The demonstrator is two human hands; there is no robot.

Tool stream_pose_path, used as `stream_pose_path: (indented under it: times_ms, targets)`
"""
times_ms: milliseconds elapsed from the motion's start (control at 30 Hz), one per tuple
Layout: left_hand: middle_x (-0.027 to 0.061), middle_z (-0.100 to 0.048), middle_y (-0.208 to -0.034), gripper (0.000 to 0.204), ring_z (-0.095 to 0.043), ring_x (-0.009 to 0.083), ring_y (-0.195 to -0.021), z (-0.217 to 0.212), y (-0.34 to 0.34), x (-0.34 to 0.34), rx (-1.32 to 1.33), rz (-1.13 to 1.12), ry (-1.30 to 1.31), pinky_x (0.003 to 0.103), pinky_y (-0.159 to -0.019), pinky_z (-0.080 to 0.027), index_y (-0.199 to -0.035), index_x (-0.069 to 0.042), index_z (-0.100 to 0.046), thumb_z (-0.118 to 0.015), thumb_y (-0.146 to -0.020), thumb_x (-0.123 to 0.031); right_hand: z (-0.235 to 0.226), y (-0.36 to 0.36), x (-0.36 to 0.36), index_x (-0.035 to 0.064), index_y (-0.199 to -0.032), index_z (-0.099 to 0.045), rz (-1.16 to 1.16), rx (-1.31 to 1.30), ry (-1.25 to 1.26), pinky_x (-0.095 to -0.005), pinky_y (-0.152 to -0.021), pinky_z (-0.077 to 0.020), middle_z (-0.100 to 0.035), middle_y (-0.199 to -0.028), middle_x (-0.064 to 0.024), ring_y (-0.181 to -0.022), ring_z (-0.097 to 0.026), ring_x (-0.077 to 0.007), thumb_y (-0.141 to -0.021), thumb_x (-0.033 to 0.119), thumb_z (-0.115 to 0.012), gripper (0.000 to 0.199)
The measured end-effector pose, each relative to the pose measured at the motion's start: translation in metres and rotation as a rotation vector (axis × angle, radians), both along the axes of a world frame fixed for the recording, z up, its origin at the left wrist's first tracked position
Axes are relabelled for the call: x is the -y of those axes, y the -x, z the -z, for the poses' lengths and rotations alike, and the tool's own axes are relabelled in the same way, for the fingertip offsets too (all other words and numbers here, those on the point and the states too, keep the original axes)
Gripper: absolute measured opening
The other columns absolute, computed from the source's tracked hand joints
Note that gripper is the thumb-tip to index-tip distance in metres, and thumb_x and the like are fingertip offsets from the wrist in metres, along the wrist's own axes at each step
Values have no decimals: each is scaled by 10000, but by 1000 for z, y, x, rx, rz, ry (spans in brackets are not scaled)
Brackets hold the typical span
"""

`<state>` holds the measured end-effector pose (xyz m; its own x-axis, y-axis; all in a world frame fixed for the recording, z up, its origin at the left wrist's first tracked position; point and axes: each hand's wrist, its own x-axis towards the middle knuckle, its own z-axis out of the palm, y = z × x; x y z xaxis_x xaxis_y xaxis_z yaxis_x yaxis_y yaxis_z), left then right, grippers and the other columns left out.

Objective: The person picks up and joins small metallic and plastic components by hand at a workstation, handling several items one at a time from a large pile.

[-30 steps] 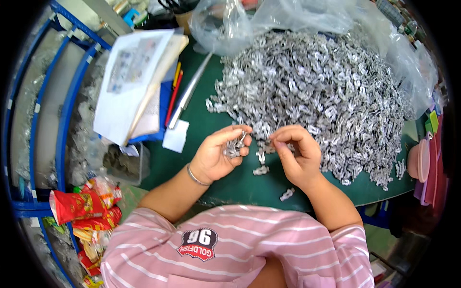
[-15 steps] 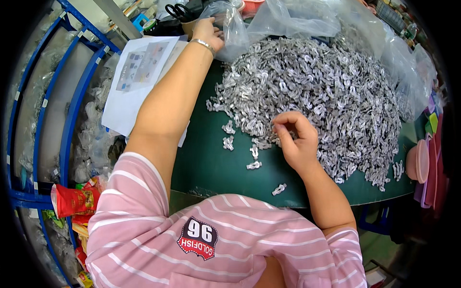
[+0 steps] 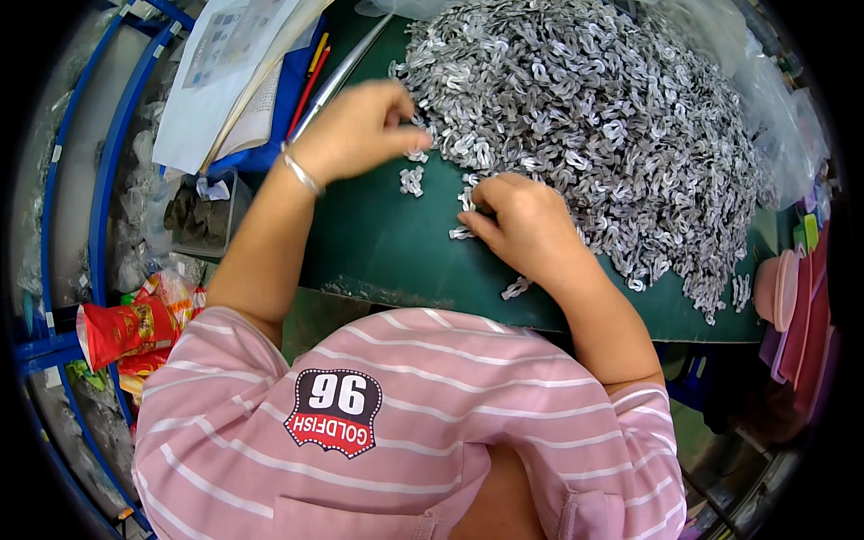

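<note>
A large heap of small silver-grey looped clips (image 3: 585, 117) covers the far middle and right of the green table (image 3: 387, 252). My left hand (image 3: 360, 130) hovers by the heap's left edge, slightly blurred, thumb apart from the curled fingers; nothing shows in it. Below its thumb lies a loose clip cluster (image 3: 411, 181). My right hand (image 3: 529, 220) is at the heap's near edge, closed with thumb and forefinger close together; whatever they hold is hidden. A loose clip (image 3: 461, 232) lies just under its thumb, and another clip (image 3: 516, 288) lies nearer me, below the hand.
A long tapered silver metal piece (image 3: 346, 72) lies beyond my left wrist, beside red and yellow pencils (image 3: 310, 85) and papers (image 3: 220, 63). Blue shelving (image 3: 112, 171) and a red snack packet (image 3: 130, 330) are at left. Clear plastic bags (image 3: 783, 135) and pink tubs (image 3: 774, 283) stand right.
My left hand has come back from the plastic bag at the far side to the heap's left edge. My right hand stays by the loose clips. The view has tilted nearer.
</note>
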<state>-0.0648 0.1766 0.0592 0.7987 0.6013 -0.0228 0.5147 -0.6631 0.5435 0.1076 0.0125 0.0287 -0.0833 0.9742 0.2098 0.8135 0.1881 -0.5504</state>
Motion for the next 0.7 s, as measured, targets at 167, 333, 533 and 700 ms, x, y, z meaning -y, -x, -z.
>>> stream_pose_path:
  times_ms: [167, 333, 533, 700]
  targets:
    - [74, -541, -763, 289, -554, 124, -619, 39, 16, 55, 184, -153, 87, 243, -583, -468, -899, -3, -562, -723, -660, -14, -1, 13, 0, 15, -674, -603, 70, 250, 25, -397, -587, -497, -581, -710, -141, -647, -604, -310, -719, 121, -613, 116]
    - [26, -578, -798, 206, -566, 66, -664, 57, -6, 85, 478, -237, 363, 189, -579, -469, -961, 10, -544, -628, -772, 9, 3, -10, -8, -26, -758, -611, 28, -192, 38, -337, -577, -504, -612, -731, -125, -641, -628, -226, -760, 79, -595, 107]
    - [40, -573, -798, 157, -560, 76, -711, 46, -6, 92, 769, -201, 639, 186, -578, -463, -899, 15, -588, -640, -752, 38, -1, -12, -11, -47, -881, -570, -71, -1003, 389, -245, -645, -516, -632, -798, -92, -733, -622, -137, -854, 22, -535, 82]
    - [52, -587, -786, 124, -591, 96, -688, 43, -4, 91, 926, -34, 246, 199, -594, -487, -866, 17, -634, -656, -744, 25, 8, -11, -14, -56, -895, -557, -268, -1164, 221, -279, -739, -515, -605, -927, -143, -819, -608, -169, -821, -57, -546, 75]
